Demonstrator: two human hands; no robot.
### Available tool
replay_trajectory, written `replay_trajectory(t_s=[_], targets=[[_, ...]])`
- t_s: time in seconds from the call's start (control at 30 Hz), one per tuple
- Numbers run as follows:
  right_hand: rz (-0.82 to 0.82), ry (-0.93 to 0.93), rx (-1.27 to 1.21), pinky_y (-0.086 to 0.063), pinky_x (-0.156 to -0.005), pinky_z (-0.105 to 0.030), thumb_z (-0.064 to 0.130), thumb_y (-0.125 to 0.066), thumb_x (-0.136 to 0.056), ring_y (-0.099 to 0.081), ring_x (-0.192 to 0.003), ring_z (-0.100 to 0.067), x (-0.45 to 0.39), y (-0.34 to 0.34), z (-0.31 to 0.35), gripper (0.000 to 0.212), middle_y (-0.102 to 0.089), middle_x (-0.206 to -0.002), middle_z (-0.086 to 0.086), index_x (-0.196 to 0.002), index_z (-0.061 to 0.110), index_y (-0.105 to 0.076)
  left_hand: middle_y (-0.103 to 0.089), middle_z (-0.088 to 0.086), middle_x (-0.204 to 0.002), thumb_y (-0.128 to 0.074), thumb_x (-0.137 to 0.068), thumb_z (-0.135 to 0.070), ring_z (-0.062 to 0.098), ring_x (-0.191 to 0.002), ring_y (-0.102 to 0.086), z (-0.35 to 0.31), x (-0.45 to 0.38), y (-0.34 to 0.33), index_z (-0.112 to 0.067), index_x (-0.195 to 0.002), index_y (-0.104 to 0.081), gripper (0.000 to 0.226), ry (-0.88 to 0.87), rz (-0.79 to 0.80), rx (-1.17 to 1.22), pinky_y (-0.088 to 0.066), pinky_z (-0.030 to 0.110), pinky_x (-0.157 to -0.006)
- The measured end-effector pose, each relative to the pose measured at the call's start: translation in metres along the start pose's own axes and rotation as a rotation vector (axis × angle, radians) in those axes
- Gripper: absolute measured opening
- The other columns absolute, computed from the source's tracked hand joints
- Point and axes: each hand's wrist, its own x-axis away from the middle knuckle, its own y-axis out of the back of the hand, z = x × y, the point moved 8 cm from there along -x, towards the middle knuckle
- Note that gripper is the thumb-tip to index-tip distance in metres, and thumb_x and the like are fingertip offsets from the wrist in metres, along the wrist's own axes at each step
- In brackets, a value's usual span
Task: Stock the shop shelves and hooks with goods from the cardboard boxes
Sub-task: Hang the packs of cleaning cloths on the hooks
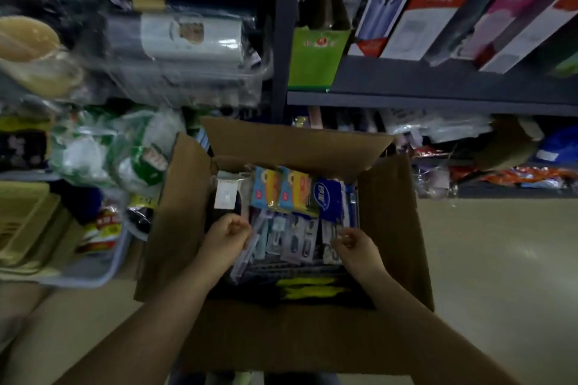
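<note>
Both hands dip into the cardboard box (281, 331) at frame centre — left hand (225, 239) loosely curled, right hand (355, 245) pinching narrowly, whether either grips a packet I cannot tell — best to lift one carded packet (298, 236) cleanly by its top edge.

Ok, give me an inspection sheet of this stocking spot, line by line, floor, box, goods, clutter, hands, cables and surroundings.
Surface: pale floor, bare to the right of the box.
Job's things: open cardboard box, flaps up, packed with blue-and-orange packets and grey carded goods.
Clutter: bagged goods and a grey tray piled left of the box.
Grippers: left hand and right hand both curled among the goods inside the box; grip unclear.
Cables: nothing seen.
Surroundings: dark shelf carrying boxed products.
</note>
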Motion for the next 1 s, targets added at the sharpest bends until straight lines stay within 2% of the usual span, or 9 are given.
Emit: replay_trajectory(t_s=[0.17,0.33,0.43,0.57,0.67,0.77,0.83,0.93,1.0], targets=[[0.089,-0.185,-0.095,-0.05,-0.095,-0.041,0.035,-0.063,-0.09,-0.062,-0.106,-0.028,-0.047,-0.028,-0.019,0.049,-0.061,-0.119,-0.011,-0.128,0.006,-0.052,-0.061,0.013,-0.1,-0.055,-0.093,-0.018,0.022,-0.086,-0.056,0.005,-0.041,-0.01,-0.017,-0.096,-0.054,0.003,0.049,-0.059,-0.023,-0.042,0.03,-0.07],[0.074,-0.424,-0.597,-0.05,-0.098,-0.047,0.036,-0.057,-0.094,-0.065,-0.095,-0.03,-0.093,-0.063,-0.018,0.032,-0.065,-0.089,-0.012,-0.111,0.009,-0.058,-0.054,0.01,-0.092,-0.055,-0.092,-0.017,0.022,-0.083,-0.052,-0.006,-0.104,-0.02,-0.009,-0.096,-0.051,0.01,0.029,-0.076,-0.048,-0.037,0.03,-0.069],[0.053,-0.534,-0.794,-0.052,-0.093,-0.044,0.041,-0.06,-0.09,-0.061,-0.088,-0.026,-0.123,-0.08,-0.01,0.037,-0.061,-0.098,-0.013,-0.112,0.014,-0.047,-0.052,0.002,-0.077,-0.055,-0.092,-0.018,0.021,-0.075,-0.053,-0.007,-0.14,-0.028,-0.016,-0.08,-0.048,0.014,0.003,-0.063,-0.094,-0.035,0.027,-0.059],[0.051,-0.558,-0.897,-0.051,-0.09,-0.039,0.038,-0.061,-0.091,-0.059,-0.099,-0.027,-0.142,-0.098,-0.005,0.038,-0.061,-0.109,-0.013,-0.114,0.009,-0.054,-0.059,0.009,-0.091,-0.057,-0.09,-0.017,0.025,-0.086,-0.057,0.001,-0.165,-0.037,-0.003,-0.098,-0.053,0.017,0.003,-0.072,-0.144,-0.039,0.027,-0.068],[0.039,-0.537,-0.957,-0.051,-0.09,-0.04,0.025,-0.06,-0.093,-0.061,-0.092,-0.025,-0.147,-0.102,-0.012,0.018,-0.063,-0.093,-0.01,-0.103,0.01,-0.058,-0.062,0.006,-0.093,-0.061,-0.085,-0.027,0.023,-0.087,-0.059,0.007,-0.173,-0.043,-0.004,-0.101,-0.053,0.029,0.037,-0.048,-0.141,-0.045,0.029,-0.073],[0.047,-0.531,-0.998,-0.053,-0.07,-0.036,0.023,-0.06,-0.093,-0.061,-0.06,-0.016,-0.146,-0.099,-0.023,0.016,-0.062,-0.077,-0.007,-0.103,0.01,-0.056,-0.068,0.016,-0.106,-0.066,-0.08,-0.039,0.029,-0.094,-0.066,0.015,-0.177,-0.051,-0.005,-0.109,-0.064,0.045,0.12,0.009,-0.039,-0.055,0.044,-0.085],[0.062,-0.516,-1.011,-0.05,-0.063,-0.035,0.024,-0.06,-0.093,-0.058,-0.053,-0.015,-0.145,-0.093,-0.028,0.017,-0.063,-0.067,-0.006,-0.099,0.009,-0.057,-0.068,0.015,-0.109,-0.067,-0.086,-0.033,0.026,-0.09,-0.066,0.011,-0.168,-0.059,-0.002,-0.111,-0.065,0.04,0.174,0.057,0.04,-0.057,0.037,-0.077],[0.073,-0.48,-1.024,-0.05,-0.089,-0.043,0.026,-0.06,-0.093,-0.064,-0.084,-0.034,-0.137,-0.083,-0.031,0.035,-0.067,-0.091,-0.024,-0.12,0.004,-0.057,-0.065,0.008,-0.103,-0.067,-0.087,-0.024,0.016,-0.078,-0.063,0.005,-0.155,-0.073,0.0,-0.112,-0.064,0.035,0.201,0.126,0.066,-0.046,0.016,-0.052],[0.06,-0.482,-1.011,-0.048,-0.093,-0.045,0.027,-0.061,-0.092,-0.057,-0.115,-0.04,-0.129,-0.075,-0.031,0.045,-0.062,-0.118,-0.026,-0.131,0.006,-0.052,-0.067,0.01,-0.107,-0.068,-0.087,-0.02,0.017,-0.079,-0.063,0.004,-0.146,-0.076,-0.002,-0.111,-0.065,0.031,0.204,0.122,0.137,-0.044,0.018,-0.053]])
